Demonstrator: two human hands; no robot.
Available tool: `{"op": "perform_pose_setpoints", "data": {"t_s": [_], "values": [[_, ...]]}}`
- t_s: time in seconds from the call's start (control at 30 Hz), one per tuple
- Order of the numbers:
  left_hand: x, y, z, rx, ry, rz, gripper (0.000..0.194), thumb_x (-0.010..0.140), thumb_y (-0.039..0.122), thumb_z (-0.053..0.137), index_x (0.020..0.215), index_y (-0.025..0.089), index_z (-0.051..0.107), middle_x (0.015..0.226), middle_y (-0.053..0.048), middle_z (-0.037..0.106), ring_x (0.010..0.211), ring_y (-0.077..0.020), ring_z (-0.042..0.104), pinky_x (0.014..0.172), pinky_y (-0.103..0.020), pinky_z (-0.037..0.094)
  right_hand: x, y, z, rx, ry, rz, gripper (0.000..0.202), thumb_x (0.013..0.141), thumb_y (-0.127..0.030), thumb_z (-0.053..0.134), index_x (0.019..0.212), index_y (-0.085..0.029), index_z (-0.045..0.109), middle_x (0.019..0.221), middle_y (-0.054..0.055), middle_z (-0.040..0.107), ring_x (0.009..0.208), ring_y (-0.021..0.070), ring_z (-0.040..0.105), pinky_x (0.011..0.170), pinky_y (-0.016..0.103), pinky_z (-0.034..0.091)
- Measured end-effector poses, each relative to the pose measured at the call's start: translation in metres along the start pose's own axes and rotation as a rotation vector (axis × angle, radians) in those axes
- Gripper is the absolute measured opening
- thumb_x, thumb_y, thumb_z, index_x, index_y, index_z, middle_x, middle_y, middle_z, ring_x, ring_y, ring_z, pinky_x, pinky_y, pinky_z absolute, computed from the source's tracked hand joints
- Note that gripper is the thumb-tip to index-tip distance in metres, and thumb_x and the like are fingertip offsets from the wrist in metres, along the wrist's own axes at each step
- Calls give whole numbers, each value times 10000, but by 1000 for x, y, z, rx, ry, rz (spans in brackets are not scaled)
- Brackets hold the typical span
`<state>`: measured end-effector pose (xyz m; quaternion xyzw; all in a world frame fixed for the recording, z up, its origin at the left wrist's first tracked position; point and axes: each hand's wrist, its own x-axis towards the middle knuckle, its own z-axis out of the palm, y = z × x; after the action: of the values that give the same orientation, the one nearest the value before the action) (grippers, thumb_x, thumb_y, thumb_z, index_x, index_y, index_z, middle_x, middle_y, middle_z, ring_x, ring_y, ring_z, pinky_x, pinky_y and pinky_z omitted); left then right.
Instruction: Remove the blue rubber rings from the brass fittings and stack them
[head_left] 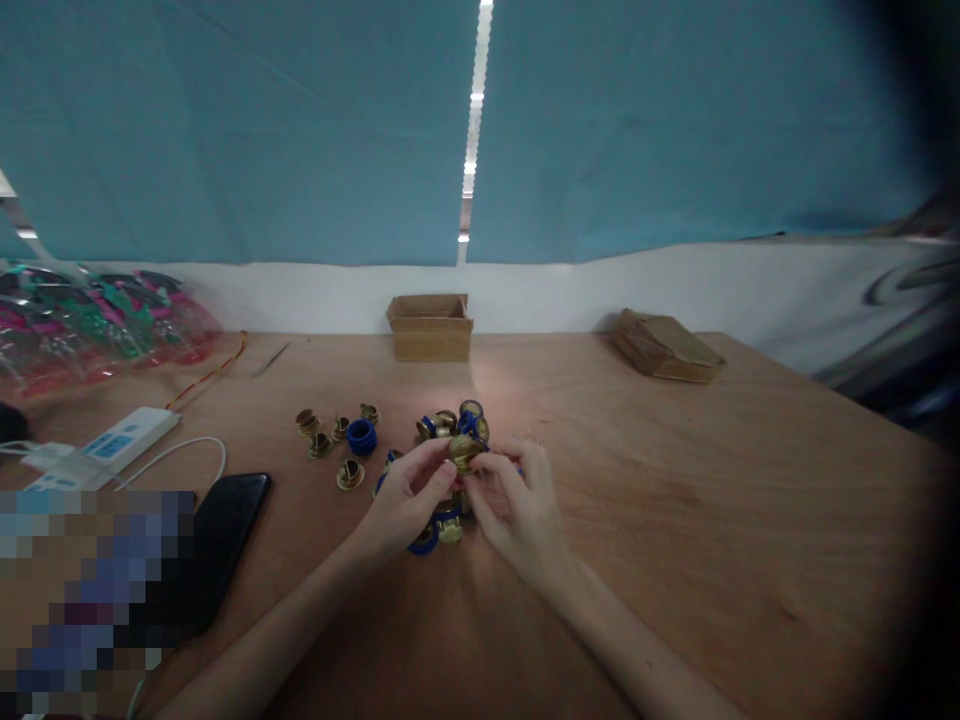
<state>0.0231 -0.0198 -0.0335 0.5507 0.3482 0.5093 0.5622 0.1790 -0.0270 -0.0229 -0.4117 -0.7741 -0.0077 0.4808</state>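
Open cardboard box (432,338), contents hidden

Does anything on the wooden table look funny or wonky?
The squashed-looking brown cardboard box at the back right: it sits crooked and its top looks bent, while the open brown cardboard box at the back middle sits straighter.

No text, label, brand, number or sign can be read. The white power strip (142,431) at the left carries blue-and-white markings (112,445), too small and blurred to make out. The pixelated patch (75,600) below it is also unreadable; any lettering there cannot be told.
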Motion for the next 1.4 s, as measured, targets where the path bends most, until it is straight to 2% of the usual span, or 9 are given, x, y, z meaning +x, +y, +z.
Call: {"op": "perform_pose_setpoints", "data": {"t_s": [0.37, 0.63, 0.87, 1.0, 1.2, 1.4], "values": [[1, 0, 1, -26, 10, -9, 301, 848, 340, 594, 1087, 157, 596, 1142, -96, 644, 1009, -207, 625, 874, -320, 522, -1, 2, 1, 37, -78, 21, 160, 833, -125, 569, 965, -208, 536, 950, 76, 527, 891, 223, 484, 764, 382, 435], [-1, -3, 1, 34, -5, 4, 295, 860, 317, 580, 1104, 151, 595, 1150, -106, 636, 1042, -235, 616, 894, -348, 513, 0, 2, 1, 46, -110, 25, 120, 819, -102, 553, 859, -205, 508, 896, 68, 524, 866, 221, 469, 747, 376, 429], [0, 1, 1, 72, 8, -8, 301, 845, 325, 594, 1090, 150, 595, 1037, -90, 672, 923, -193, 643, 803, -288, 526, 4, -2, -2, 84, -128, 48, 109, 807, -142, 565, 826, -209, 482, 855, 53, 529, 842, 216, 480, 730, 365, 420], [2, -1, 0, 18, 23, -29, 332, 833, 342, 608, 1103, 150, 586, 1025, -88, 671, 914, -198, 648, 805, -310, 536, 7, -2, -6, 91, -132, 50, 96, 836, -155, 536, 784, -208, 476, 808, 40, 521, 809, 204, 481, 713, 353, 414], [2, -5, -2, -25, 36, -33, 321, 828, 336, 621, 1097, 163, 591, 1021, -84, 672, 939, -198, 642, 816, -316, 540, 5, 3, -5, 87, -191, 24, 45, 876, -179, 522, 911, -197, 546, 865, 62, 578, 842, 209, 524, 728, 353, 437], [2, -4, 1, -39, 40, -43, 301, 821, 335, 626, 1063, 157, 601, 1017, -78, 666, 921, -193, 643, 847, -332, 525, 1, 5, -3, 154, -284, 80, 90, 916, -183, 451, 893, -207, 534, 744, 22, 606, 657, 156, 566, 582, 279, 421]]}}
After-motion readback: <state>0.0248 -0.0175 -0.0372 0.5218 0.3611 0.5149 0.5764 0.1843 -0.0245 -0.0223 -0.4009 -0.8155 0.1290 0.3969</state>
